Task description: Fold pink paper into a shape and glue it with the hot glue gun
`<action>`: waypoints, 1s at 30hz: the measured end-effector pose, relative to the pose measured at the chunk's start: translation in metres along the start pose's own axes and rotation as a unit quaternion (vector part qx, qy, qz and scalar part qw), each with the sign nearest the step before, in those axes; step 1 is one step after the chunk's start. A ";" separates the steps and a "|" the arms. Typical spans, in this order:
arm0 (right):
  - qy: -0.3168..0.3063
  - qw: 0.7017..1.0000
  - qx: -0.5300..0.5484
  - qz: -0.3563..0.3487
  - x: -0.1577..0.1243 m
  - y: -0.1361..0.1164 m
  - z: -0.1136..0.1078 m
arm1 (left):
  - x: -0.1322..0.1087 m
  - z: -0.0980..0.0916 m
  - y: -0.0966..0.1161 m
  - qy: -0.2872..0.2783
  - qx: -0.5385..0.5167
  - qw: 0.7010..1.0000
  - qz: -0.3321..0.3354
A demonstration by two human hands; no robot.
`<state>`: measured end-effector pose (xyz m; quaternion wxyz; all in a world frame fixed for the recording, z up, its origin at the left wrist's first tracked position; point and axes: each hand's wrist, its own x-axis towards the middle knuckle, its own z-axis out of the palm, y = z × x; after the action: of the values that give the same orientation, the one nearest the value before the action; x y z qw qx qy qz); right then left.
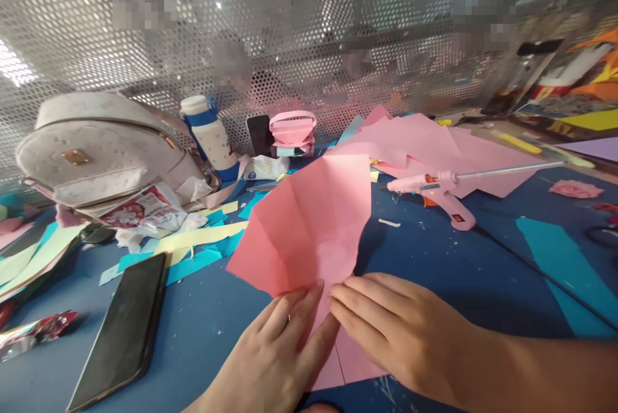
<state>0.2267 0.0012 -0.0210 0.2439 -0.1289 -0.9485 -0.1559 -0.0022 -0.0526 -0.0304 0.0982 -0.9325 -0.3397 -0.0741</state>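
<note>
A creased sheet of pink paper point(318, 220) rises from the blue table in front of me, its upper part standing up and fanning out. My left hand point(275, 348), with a ring on one finger, grips the lower left of the sheet with bent fingers. From the other side my right hand point(400, 329) presses its closed fingers onto the paper at the fold, fingertips nearly meeting the left ones. Below the hands the sheet's lower part lies flat, with a straight line down it. Parts of the folds are hidden under my fingers.
A pink hot glue gun point(434, 188) lies right, its black cord trailing off. Behind it are larger pink sheets point(425, 143). On the left are a phone point(123, 329), paper strips point(203, 236), a pale backpack point(101, 143) and a bottle point(210, 136). A perforated metal panel point(299, 14) stands behind.
</note>
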 end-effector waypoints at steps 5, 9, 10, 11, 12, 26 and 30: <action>-0.011 1.000 -0.004 0.004 0.013 -0.014 -0.005 | -0.003 0.000 0.006 -0.032 -0.076 0.996 -0.025; -0.114 0.991 -0.031 0.065 0.028 -0.020 0.010 | -0.002 -0.007 0.009 -0.091 -0.118 0.988 -0.036; -0.140 0.988 -0.035 0.064 0.032 -0.020 0.014 | -0.001 -0.010 0.010 -0.098 -0.126 0.986 -0.043; -0.159 0.985 -0.037 0.058 0.035 -0.020 0.018 | -0.001 -0.012 0.010 -0.105 -0.131 0.985 -0.049; -0.172 0.983 -0.040 0.052 0.038 -0.021 0.021 | -0.001 -0.014 0.011 -0.112 -0.135 0.983 -0.054; -0.032 0.916 0.226 0.331 0.013 0.033 -0.049 | -0.015 -0.009 0.008 -0.092 -0.151 0.981 -0.082; -0.053 0.835 0.349 0.422 -0.012 0.052 -0.026 | -0.009 -0.008 0.011 -0.077 -0.143 0.981 -0.107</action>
<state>0.2642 0.0375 0.0064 0.2644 -0.4311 -0.8049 0.3104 -0.0023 -0.0687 -0.0258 -0.0712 -0.8979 -0.4303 -0.0604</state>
